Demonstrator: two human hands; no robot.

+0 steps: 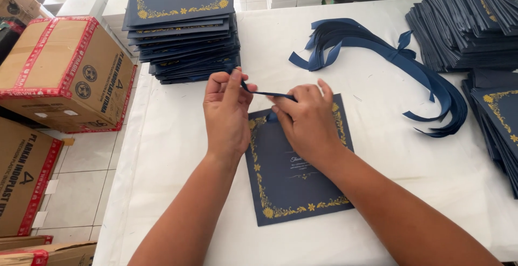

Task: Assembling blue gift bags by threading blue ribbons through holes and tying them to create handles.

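Observation:
A navy card with a gold floral border (291,185) lies flat on the white table (172,152) in front of me. Both hands work at its top edge. My left hand (226,112) pinches one end of a thin navy ribbon (264,93) between thumb and fingers. My right hand (305,117) grips the other end, and the ribbon is stretched taut between them. Where the ribbon meets the card is hidden under my right hand.
A tall stack of matching navy cards (183,23) stands behind my left hand. A bundle of navy ribbon bows (388,55) lies at the right. More card stacks (469,17) fill the far right. Cardboard boxes (65,71) sit on the tiled floor at the left.

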